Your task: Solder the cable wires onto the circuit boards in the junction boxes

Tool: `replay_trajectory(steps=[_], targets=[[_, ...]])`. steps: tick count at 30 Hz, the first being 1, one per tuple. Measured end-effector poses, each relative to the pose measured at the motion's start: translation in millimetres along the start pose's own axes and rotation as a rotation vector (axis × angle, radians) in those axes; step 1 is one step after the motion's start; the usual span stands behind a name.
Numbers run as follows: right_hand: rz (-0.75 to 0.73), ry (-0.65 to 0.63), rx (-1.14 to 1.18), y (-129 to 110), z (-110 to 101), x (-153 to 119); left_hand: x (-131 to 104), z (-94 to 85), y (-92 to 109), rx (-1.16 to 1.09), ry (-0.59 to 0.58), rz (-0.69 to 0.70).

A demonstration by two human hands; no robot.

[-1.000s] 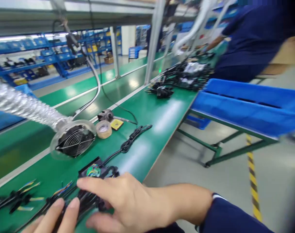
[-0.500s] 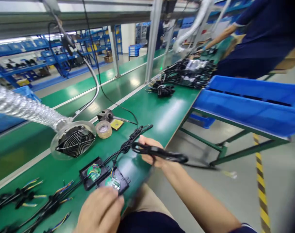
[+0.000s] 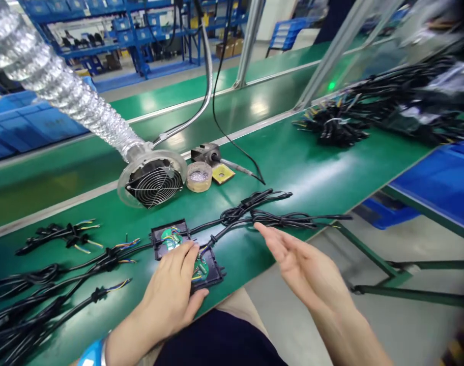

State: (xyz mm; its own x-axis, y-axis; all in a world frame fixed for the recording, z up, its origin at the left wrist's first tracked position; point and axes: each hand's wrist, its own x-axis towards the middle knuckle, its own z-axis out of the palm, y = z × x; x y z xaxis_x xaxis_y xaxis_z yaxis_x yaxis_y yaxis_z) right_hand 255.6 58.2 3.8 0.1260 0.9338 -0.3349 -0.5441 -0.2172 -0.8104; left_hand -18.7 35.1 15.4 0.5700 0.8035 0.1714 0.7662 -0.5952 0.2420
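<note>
My left hand (image 3: 174, 282) lies across the left part of the nearer black plastic housing (image 3: 212, 277). Its fingers reach over the top and its thumb sits at the near edge, gripping it and hiding part of the green circuit board (image 3: 202, 267) inside. The farther housing (image 3: 155, 249), with another round green board (image 3: 171, 238) and coloured wires, sits just beyond. A black cable runs from each housing to the right. My right hand (image 3: 306, 264) is open, fingers stretched out, beside the nearer bundled cable (image 3: 283, 219). The other cable bundle (image 3: 239, 209) lies behind it.
A fume fan (image 3: 155, 183) on a silver duct (image 3: 83, 107) stands behind the housings. Right of it are a round tub (image 3: 199, 177), a yellow sponge (image 3: 223, 174) and a soldering iron (image 3: 237, 166). Stripped cables (image 3: 79, 274) lie left; a cable heap (image 3: 407, 101) lies far right.
My right hand has let go of the bundled cable, which now lies on the green bench. The view has swung right and down. My left hand stays at the nearer housing.
</note>
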Motion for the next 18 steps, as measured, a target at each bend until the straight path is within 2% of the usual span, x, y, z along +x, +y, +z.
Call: replay_trajectory(steps=[2,3,5,7,8,10,14,18], targets=[[-0.178,0.009,-0.220,1.9,10.2,-10.4,-0.5,0.6,3.2,0.010,-0.023,-0.023],[-0.348,-0.031,-0.408,3.1,16.2,-11.4,-0.9,1.3,4.6,0.017,-0.034,-0.030],[-0.769,-0.225,-0.863,6.0,28.8,-3.8,-2.5,2.7,6.8,0.026,-0.047,-0.035],[-1.076,-0.489,-1.228,9.2,40.1,13.2,-5.0,3.4,8.1,0.030,-0.055,-0.044],[-1.144,-0.593,-1.343,10.7,44.6,22.6,-6.3,3.3,8.4,0.033,-0.058,-0.048],[-1.162,-0.710,-1.463,13.2,49.9,37.7,-8.5,2.5,8.4,0.042,-0.069,-0.054],[-1.184,-0.881,-1.465,16.7,47.5,43.2,-10.5,1.1,6.8,0.068,-0.073,-0.049],[-1.296,-0.936,-1.424,21.3,39.1,34.8,-10.8,0.8,6.2,0.094,-0.066,-0.031]])
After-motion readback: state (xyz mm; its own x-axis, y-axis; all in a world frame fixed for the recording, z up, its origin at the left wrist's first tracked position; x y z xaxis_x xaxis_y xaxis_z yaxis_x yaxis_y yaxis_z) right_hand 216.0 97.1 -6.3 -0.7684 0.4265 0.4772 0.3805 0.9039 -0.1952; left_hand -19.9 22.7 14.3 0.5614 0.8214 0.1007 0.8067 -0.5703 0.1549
